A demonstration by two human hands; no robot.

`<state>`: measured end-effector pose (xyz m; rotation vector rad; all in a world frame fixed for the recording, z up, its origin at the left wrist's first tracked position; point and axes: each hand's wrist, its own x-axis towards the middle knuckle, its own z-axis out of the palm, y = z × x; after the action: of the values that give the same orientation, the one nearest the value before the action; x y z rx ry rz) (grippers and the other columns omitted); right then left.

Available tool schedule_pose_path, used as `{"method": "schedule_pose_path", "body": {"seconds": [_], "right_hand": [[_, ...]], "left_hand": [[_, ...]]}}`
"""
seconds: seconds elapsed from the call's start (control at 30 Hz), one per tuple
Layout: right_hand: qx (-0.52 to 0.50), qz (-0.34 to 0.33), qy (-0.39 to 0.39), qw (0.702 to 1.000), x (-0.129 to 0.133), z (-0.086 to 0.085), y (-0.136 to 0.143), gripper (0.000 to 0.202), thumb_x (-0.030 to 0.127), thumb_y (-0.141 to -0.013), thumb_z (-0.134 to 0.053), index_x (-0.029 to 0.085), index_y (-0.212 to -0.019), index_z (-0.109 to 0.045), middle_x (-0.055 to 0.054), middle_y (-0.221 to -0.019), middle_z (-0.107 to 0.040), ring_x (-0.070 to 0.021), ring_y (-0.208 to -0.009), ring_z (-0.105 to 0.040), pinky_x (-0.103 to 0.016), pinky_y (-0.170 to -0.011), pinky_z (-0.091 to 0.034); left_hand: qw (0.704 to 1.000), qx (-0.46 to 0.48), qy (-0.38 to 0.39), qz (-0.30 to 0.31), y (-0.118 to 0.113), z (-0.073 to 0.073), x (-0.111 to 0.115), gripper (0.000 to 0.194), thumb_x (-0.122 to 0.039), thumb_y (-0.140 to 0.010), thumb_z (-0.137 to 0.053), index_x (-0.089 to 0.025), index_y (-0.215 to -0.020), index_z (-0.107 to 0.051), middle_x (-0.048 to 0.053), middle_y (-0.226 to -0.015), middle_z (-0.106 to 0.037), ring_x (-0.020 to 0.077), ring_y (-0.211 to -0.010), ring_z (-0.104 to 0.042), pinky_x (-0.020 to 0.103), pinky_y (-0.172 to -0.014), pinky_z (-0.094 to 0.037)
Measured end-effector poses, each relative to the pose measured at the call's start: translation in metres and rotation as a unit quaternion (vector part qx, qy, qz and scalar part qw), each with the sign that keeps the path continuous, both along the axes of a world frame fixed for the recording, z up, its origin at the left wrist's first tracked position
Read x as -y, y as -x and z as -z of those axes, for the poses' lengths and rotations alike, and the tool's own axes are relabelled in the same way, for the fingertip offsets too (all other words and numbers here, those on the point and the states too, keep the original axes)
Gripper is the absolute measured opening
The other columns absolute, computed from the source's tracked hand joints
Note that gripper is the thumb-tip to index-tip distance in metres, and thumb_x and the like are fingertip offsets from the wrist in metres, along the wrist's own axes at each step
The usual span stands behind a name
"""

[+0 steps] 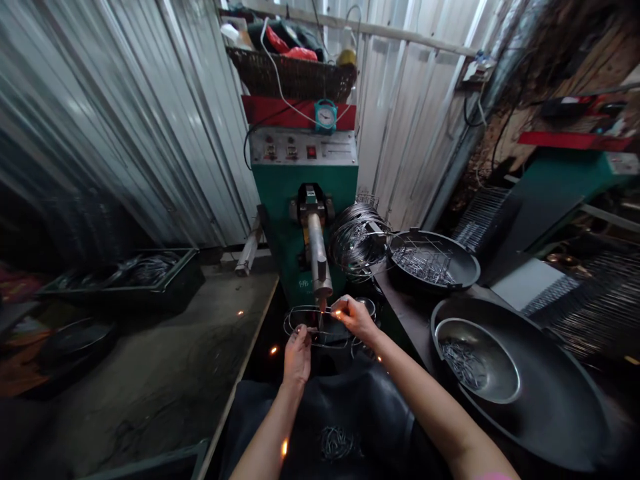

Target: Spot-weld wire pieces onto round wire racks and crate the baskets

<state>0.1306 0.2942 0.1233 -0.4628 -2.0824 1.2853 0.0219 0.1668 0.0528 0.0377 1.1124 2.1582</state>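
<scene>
A wire frame (333,345) of bent metal rods lies between my hands, at the tip of the welding machine's metal arm (319,257). My left hand (298,353) pinches the frame's near left side. On the right, my right hand (354,316) has its fingers closed on the frame beside the electrode tip. Orange sparks fly to the left and over my forearms. Small wire pieces (337,443) rest in a heap on the dark apron over my lap.
The green machine (307,177) stands ahead, with wire rings (359,240) at its right. Right of me are a black pan (467,267) of wire parts and a large pan (560,400) holding a metal bowl (507,373). A green tray (175,283) sits left.
</scene>
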Motion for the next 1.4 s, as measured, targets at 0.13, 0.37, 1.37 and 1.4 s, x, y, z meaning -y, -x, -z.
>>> {"method": "schedule_pose_path", "body": {"seconds": [0.13,0.37,1.37,1.4], "right_hand": [[-0.06,0.063,0.13,0.988,-0.011,0.018,-0.034,0.026,0.039,-0.07,-0.065,0.019,-0.086,-0.059,-0.003,-0.087,-0.065,-0.0193,-0.082,-0.06,-0.033,-0.08,-0.045],[-0.113,0.143,0.238,0.954,-0.017,0.063,-0.072,0.032,0.042,-0.068,-0.067,0.019,-0.088,-0.057,-0.004,-0.086,-0.065,-0.021,-0.085,-0.06,-0.037,-0.084,-0.044],[0.004,0.027,-0.05,0.998,0.019,0.001,-0.025,0.016,0.032,-0.078,-0.058,0.02,-0.086,-0.054,-0.001,-0.076,-0.06,-0.0153,-0.069,-0.056,-0.026,-0.065,-0.044],[0.006,0.019,-0.045,0.999,0.018,0.0,-0.021,0.017,0.034,-0.077,-0.058,0.02,-0.085,-0.054,0.0,-0.075,-0.06,-0.0153,-0.068,-0.056,-0.026,-0.065,-0.044]], "left_hand": [[0.976,-0.181,0.102,-0.061,-0.029,0.014,0.015,0.049,-0.041,-0.068,-0.067,-0.02,-0.109,-0.051,0.009,-0.112,-0.058,0.0204,-0.11,-0.052,0.037,-0.096,-0.038],[0.798,-0.538,0.253,-0.094,-0.073,0.026,-0.001,0.08,-0.039,-0.058,-0.074,-0.017,-0.126,-0.038,0.019,-0.131,-0.04,0.0331,-0.128,-0.03,0.051,-0.104,-0.024],[0.951,-0.268,0.138,-0.067,-0.059,-0.002,0.001,0.083,-0.027,-0.057,-0.076,-0.025,-0.125,-0.031,0.004,-0.103,-0.044,0.0169,-0.096,-0.05,0.037,-0.088,-0.042],[0.954,-0.262,0.134,-0.064,-0.055,-0.002,0.001,0.083,-0.026,-0.057,-0.076,-0.026,-0.125,-0.03,0.004,-0.103,-0.045,0.0167,-0.097,-0.05,0.036,-0.088,-0.042]]}}
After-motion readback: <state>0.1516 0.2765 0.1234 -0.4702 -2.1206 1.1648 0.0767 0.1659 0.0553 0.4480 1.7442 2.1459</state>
